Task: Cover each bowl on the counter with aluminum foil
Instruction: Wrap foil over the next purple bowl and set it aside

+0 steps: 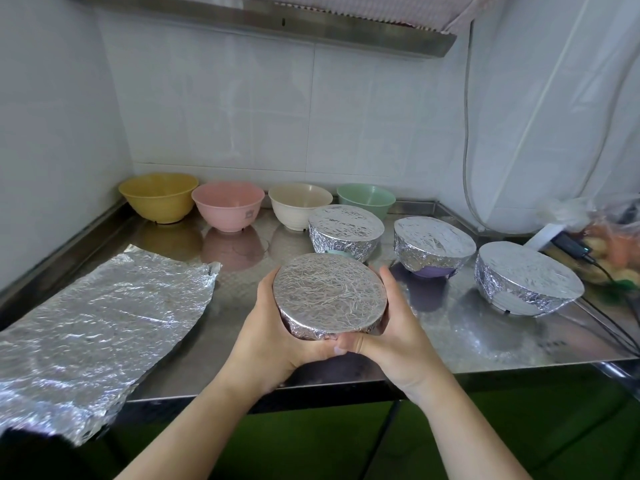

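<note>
From the head view, you hold a foil-covered bowl (329,296) between both hands just above the front part of the steel table (485,341). Your left hand (273,336) cups its left side and underside with fingers curled round it, and your right hand (391,327) grips the right side, thumb tucked under the near edge beside the left thumb. The foil over its top is drawn flat and folded down the wall.

Three more wrapped bowls stand on the table beyond and to the right: one (346,233) just behind the held bowl, a second (433,245) with a purple base showing, and a third (526,278) nearest the right edge. Along the back wall stand four bare bowls: yellow (159,195), pink (228,204), cream (299,202) and green (367,197). A loose sheet of foil (97,320) lies on the table's left side, overhanging the front edge.
</note>
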Available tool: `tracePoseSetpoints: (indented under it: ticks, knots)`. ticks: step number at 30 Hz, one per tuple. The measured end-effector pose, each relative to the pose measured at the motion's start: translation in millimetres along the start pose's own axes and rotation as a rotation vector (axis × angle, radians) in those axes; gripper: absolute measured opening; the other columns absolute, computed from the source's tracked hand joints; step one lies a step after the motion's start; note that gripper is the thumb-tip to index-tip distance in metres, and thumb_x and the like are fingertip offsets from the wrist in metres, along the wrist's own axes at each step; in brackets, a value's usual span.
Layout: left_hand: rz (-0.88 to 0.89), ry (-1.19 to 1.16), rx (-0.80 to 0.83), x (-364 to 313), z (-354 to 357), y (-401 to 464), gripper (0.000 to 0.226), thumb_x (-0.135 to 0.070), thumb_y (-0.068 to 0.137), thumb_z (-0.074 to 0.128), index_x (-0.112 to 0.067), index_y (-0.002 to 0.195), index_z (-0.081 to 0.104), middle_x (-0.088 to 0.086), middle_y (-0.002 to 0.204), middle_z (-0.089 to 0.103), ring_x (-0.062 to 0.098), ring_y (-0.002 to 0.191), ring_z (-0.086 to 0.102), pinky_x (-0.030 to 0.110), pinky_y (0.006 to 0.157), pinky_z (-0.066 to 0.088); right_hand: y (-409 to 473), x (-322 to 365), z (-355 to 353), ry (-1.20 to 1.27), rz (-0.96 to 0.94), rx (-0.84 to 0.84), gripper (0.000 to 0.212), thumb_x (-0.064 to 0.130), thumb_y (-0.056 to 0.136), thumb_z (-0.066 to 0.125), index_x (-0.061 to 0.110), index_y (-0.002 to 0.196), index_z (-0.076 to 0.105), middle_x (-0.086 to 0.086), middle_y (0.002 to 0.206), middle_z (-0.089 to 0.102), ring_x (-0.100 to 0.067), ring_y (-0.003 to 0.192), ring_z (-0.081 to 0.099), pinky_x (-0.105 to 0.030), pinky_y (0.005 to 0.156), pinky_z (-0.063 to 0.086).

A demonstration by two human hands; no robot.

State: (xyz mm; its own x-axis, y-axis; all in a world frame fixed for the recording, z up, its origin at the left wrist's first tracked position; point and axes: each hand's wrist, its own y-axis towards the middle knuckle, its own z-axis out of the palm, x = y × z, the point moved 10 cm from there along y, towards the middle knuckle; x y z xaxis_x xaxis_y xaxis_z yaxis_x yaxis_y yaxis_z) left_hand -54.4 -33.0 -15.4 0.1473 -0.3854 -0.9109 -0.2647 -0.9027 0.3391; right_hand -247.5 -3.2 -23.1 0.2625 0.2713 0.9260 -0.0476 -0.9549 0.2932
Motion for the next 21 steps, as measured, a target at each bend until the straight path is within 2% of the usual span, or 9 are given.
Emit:
tracePoseSetpoints:
  ticks: [3,9,15,17,19,21]
  knots:
    - [-0.002,-0.004,-0.006,1.6,-0.8,-0.1,0.130,-0.048,0.045,0.105,-0.036,0.150,0.029,-0.043,0.130,0.053,-0.016,0.125,0.051,0.000,0.093,0.040,-1.1,0.5,-0.2,0.004,-0.006,-0.008,0.139,0.033,0.054,0.104,0.030,0.166,0.022,0.024,0.142,0.061,0.000,0.139,0.052,-0.040,0.123,0.037]
    - [-0.002,-0.031,0.008,3.3,1.1,1.2,0.130,-0.047,0.044,0.106,-0.038,0.148,0.028,-0.043,0.129,0.054,-0.017,0.125,0.051,0.000,0.093,0.041,-1.0,-1.6,-1.0,0.019,0.005,-0.018,0.146,0.042,0.050,0.105,0.032,0.168,0.019,0.023,0.147,0.058,0.001,0.141,0.050,-0.044,0.125,0.035]
    - [-0.021,-0.078,0.098,7.5,3.4,4.7,0.133,-0.035,0.049,0.107,-0.035,0.151,0.021,-0.025,0.141,0.053,-0.014,0.130,0.049,0.007,0.103,0.040,-1.5,-4.9,2.0,0.009,0.049,0.033,0.149,0.051,0.053,0.104,0.042,0.167,0.008,0.025,0.152,0.053,0.000,0.145,0.046,-0.045,0.126,0.034]
    - [-0.054,-0.118,0.144,11.1,-0.2,9.0,0.141,-0.040,0.046,0.107,-0.040,0.153,0.015,-0.027,0.144,0.050,-0.014,0.132,0.048,0.014,0.109,0.039,-1.8,-6.3,0.8,0.038,0.062,0.068,0.149,0.041,0.054,0.105,0.042,0.166,0.007,0.034,0.144,0.056,0.002,0.142,0.049,-0.037,0.123,0.037]
    - [-0.059,-0.132,0.177,10.9,-4.7,15.0,0.149,-0.045,0.041,0.105,-0.045,0.154,0.009,-0.034,0.148,0.040,-0.019,0.133,0.042,0.008,0.108,0.036,-1.4,-7.8,-1.6,0.085,0.092,0.098,0.150,0.026,0.057,0.105,0.039,0.166,0.003,0.044,0.134,0.057,0.011,0.136,0.051,-0.024,0.113,0.044]
    - [-0.042,-0.092,0.203,7.0,-7.0,22.9,0.159,-0.048,0.038,0.104,-0.041,0.160,0.003,-0.033,0.157,0.028,-0.021,0.138,0.034,0.001,0.106,0.032,0.5,-4.9,-2.2,0.100,0.103,0.121,0.151,0.023,0.057,0.105,0.038,0.165,0.000,0.046,0.137,0.053,0.013,0.134,0.051,-0.024,0.113,0.046]
